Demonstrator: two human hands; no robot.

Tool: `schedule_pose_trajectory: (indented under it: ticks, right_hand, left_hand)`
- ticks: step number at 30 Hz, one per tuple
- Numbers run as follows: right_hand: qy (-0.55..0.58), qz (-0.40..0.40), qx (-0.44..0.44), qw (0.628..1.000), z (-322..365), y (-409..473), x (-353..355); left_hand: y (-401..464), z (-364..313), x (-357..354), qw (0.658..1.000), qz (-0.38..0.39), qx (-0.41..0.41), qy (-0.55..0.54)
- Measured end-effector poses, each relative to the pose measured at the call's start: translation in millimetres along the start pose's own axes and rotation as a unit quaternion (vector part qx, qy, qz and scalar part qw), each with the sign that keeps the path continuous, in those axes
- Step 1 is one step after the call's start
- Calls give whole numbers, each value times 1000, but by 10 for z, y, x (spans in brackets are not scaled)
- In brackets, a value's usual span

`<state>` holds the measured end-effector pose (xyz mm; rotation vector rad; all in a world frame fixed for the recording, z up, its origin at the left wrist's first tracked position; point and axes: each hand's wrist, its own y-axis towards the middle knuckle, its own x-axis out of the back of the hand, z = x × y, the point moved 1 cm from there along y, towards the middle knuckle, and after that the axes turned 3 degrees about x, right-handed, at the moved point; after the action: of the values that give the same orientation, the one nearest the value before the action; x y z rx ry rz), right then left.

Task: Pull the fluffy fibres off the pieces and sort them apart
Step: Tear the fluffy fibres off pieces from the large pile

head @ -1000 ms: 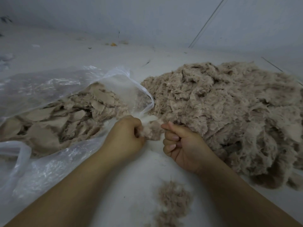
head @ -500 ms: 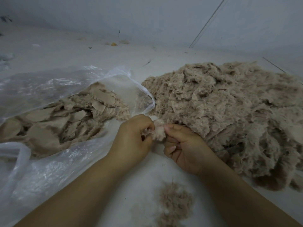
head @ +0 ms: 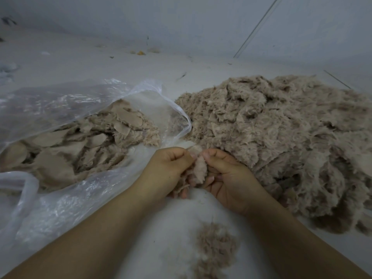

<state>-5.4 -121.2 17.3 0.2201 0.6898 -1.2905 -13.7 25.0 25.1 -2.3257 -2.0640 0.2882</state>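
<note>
Fingers of both hands are curled tight around one small furry piece (head: 199, 170), held up between them just in front of the big heap. Left hand (head: 171, 170) pinches its upper edge from one side, with a wisp of loose fibre hanging under the palm; right hand (head: 227, 176) pinches the same edge with thumb and forefinger while its lower fingers cup the fluffy side from beneath. At the top of the piece a pale strip of bare backing shows between the two thumbs, so the stripping looks to be under way on this piece and not yet finished, though the light is dim and I can't be sure how much pile is left on it.

To the right lies the heap of unstripped fur scraps (head: 281, 137), large and touching the right wrist. To the left, a clear plastic bag (head: 84, 101) lies open on the white floor (head: 141, 63) with flat stripped backings (head: 60, 150) inside, its mouth near the left hand. Close to the person, between the forearms, sits a small tuft pile of pulled fibres (head: 215, 248).

Next move, as I judge it, calls for one hand to anchor the backing firmly while the other tugs the pile away in short pulls, then fluff dropped on the near tuft pile and the bare backing into the bag.
</note>
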Motion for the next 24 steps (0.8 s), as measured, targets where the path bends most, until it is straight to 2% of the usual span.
schedule_pose_trajectory:
  ticks: [3, 7, 10, 14, 18, 24]
  right_hand:
    - [26, 3, -1, 1000, 9, 4, 16]
    - [26, -29, -3, 999, 3, 19, 28]
    - [7, -16, -16, 1000, -20, -2, 22]
    - [-18, 39, -33, 999, -5, -52, -1]
    - [0, 39, -12, 999, 2, -31, -6]
    - [-4, 37, -10, 999, 0, -13, 30]
  left_hand:
    - [-3, -4, 9, 998, -19, 22, -60]
    - [-16, -2, 7, 998, 37, 58, 9]
    - [-17, 6, 0, 996, 51, 68, 13]
    - [20, 44, 5, 998, -34, 41, -23]
    - [44, 52, 22, 995, -90, -7, -40]
    - [22, 50, -22, 999, -24, 31, -5]
